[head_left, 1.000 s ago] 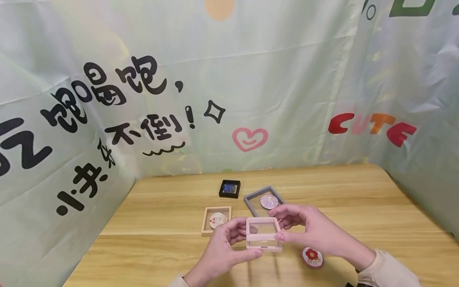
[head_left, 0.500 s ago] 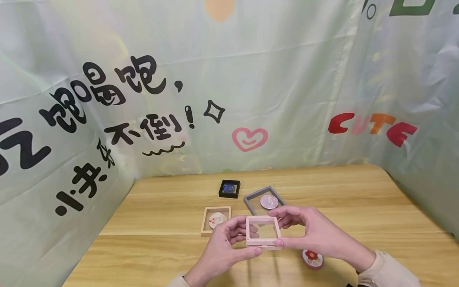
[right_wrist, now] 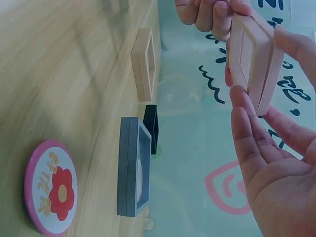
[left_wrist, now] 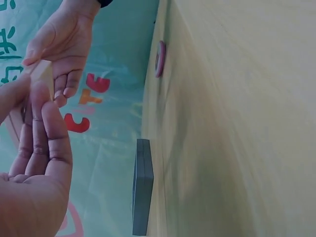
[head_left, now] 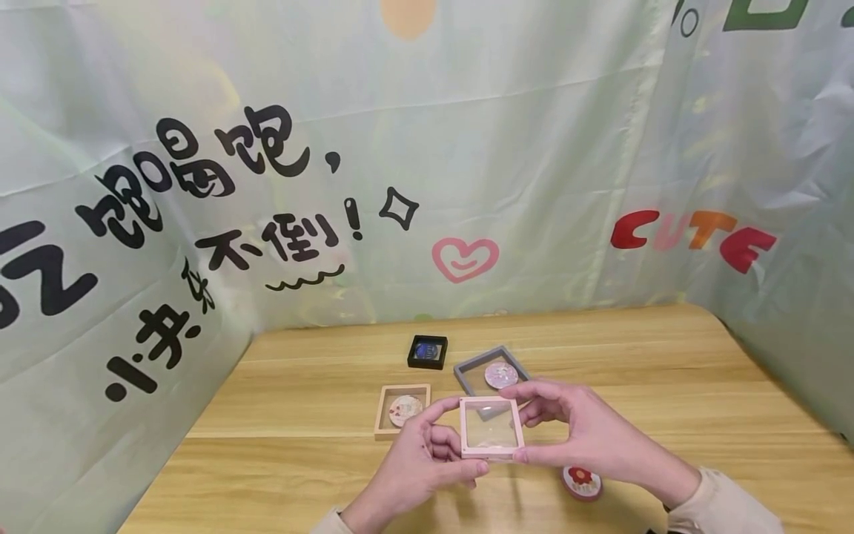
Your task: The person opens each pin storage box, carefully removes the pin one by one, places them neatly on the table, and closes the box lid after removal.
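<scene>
A small square pink display frame (head_left: 492, 452) with a clear film middle is held above the table between both hands. My left hand (head_left: 416, 460) grips its left side, thumb at the lower edge. My right hand (head_left: 587, 432) pinches its right side between thumb and fingers. In the right wrist view the frame's two halves (right_wrist: 265, 59) lie against each other with a thin seam. No item shows inside its film. On the table below the right hand lies a round badge (right_wrist: 61, 192) with a pink rim and a red flower; the hand partly covers it in the head view.
Behind the hands lie a grey frame (head_left: 467, 377) with a lilac round badge (head_left: 500, 375), a wooden-toned frame (head_left: 381, 414) with a cream badge (head_left: 405, 409), and a black frame (head_left: 427, 364) with a blue item. Printed cloth (head_left: 534, 148) surrounds the wooden table (head_left: 280, 415).
The pink frame's two halves, apart at first, have come together, and the frame now tilts its face more toward the head camera. The hands have barely moved.
</scene>
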### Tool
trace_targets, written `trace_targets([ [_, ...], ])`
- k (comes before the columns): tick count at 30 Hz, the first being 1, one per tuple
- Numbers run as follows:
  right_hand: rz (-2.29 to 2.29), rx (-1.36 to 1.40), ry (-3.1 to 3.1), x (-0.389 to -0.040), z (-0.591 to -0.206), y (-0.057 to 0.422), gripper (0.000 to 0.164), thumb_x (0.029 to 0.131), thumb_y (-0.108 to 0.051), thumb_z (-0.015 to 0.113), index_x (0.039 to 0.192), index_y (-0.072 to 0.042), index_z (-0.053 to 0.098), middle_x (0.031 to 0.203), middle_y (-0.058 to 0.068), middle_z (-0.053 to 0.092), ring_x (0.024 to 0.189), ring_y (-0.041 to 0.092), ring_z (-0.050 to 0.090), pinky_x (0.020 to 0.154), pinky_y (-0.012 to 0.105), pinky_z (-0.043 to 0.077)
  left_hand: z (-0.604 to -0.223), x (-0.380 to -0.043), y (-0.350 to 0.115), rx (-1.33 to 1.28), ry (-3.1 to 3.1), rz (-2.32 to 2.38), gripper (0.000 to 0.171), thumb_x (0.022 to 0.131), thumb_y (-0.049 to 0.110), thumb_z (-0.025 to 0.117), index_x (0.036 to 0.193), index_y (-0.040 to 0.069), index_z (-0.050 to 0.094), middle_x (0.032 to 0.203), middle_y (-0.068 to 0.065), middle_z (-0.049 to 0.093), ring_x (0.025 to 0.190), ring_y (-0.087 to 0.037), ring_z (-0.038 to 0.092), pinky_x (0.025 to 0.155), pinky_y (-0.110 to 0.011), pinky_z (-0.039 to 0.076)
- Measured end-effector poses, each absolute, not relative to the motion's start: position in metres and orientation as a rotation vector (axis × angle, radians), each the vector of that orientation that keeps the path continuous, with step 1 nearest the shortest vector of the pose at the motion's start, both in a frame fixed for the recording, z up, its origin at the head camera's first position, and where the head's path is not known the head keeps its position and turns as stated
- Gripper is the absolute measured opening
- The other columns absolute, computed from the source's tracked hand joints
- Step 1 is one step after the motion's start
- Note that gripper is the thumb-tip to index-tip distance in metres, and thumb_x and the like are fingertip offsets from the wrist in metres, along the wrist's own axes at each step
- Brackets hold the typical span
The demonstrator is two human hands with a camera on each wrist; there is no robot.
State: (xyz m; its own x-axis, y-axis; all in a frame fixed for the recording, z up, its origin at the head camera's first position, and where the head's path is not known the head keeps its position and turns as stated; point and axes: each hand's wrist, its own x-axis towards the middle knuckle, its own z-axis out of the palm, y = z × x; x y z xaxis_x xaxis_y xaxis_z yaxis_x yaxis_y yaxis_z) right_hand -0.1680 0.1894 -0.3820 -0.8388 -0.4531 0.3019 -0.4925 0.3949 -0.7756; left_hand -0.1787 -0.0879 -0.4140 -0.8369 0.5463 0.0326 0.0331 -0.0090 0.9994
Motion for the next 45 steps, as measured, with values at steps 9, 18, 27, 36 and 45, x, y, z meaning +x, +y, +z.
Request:
trace_targets([
  [9,1.458,0.895,-2.553,-0.167,-0.386,0.191,0.059,0.087,-0.034,0.092,0.139,-0.019,0.066,0.118,-0.003,0.073,0.098,0.01,0.071,0.09,0.026,0.061,-0.415,-0.18,-0.089,0.661,1.865,1.876,0.083,0.097,0.011,0.077,0.165,0.003,0.03,0.089,0.001,0.073,0.071,-0.008,0.075,0.083,-0.027,0.065],
  [18,1.509,0.936,-2.509,-0.168,-0.391,0.19,0.061,0.088,-0.029,0.091,0.14,-0.015,0.064,0.127,0.001,0.069,0.101,0.006,0.071,0.09,0.026,0.063,-0.414,-0.18,-0.088,0.689,1.876,1.865,0.079,0.098,0.009,0.077,0.164,0.01,0.034,0.088,0.002,0.071,0.072,-0.009,0.074,0.082,-0.027,0.065],
  [27,1.525,0.936,-2.506,-0.167,-0.392,0.189,0.064,0.087,-0.031,0.092,0.141,-0.013,0.063,0.129,0.006,0.066,0.101,0.007,0.07,0.089,0.026,0.064,-0.413,-0.179,-0.088,0.691,1.895,1.854,0.077,0.097,0.009,0.078,0.163,0.017,0.038,0.088,0.002,0.07,0.073,-0.009,0.074,0.078,-0.024,0.064],
  [36,1.529,0.951,-2.496,-0.166,-0.393,0.189,0.063,0.088,-0.031,0.091,0.141,-0.014,0.062,0.131,0.006,0.065,0.102,0.007,0.071,0.09,0.026,0.064,-0.413,-0.178,-0.088,0.695,1.892,1.851,0.077,0.097,0.008,0.078,0.163,0.018,0.039,0.088,0.002,0.07,0.073,-0.009,0.074,0.079,-0.024,0.064],
  [45,1.533,0.971,-2.476,-0.166,-0.395,0.189,0.064,0.088,-0.029,0.091,0.141,-0.011,0.061,0.133,0.008,0.065,0.102,0.007,0.071,0.09,0.026,0.064,-0.415,-0.179,-0.088,0.727,1.898,1.855,0.075,0.097,0.007,0.077,0.162,0.017,0.039,0.089,-0.005,0.072,0.073,-0.009,0.074,0.078,-0.023,0.063],
])
